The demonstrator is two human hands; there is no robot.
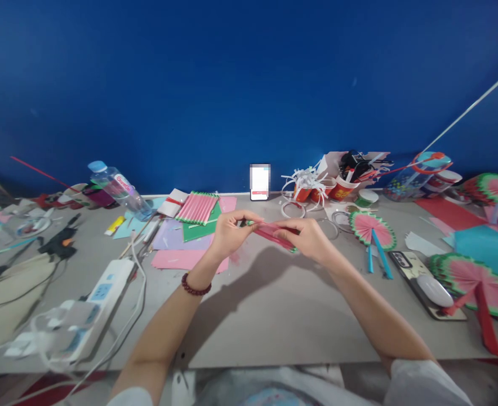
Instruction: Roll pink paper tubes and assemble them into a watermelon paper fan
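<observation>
Both my hands are raised over the middle of the grey table (274, 316) and hold one folded pink paper strip with a green edge (276, 234). My left hand (229, 234) pinches its left end with the fingers curled. My right hand (310, 237) grips the right part, fingers closed over it. A dark bead bracelet (195, 287) sits on my left wrist. A pleated pink sheet (197, 207) lies on green and purple paper behind my left hand.
Finished watermelon paper fans (373, 230) (472, 279) lie at the right beside a phone with a white mouse (432, 290). A power strip with cables (92, 310), a glue gun (57, 243) and a water bottle (120, 189) sit at the left. Red cups with pens (342, 189) stand at the back.
</observation>
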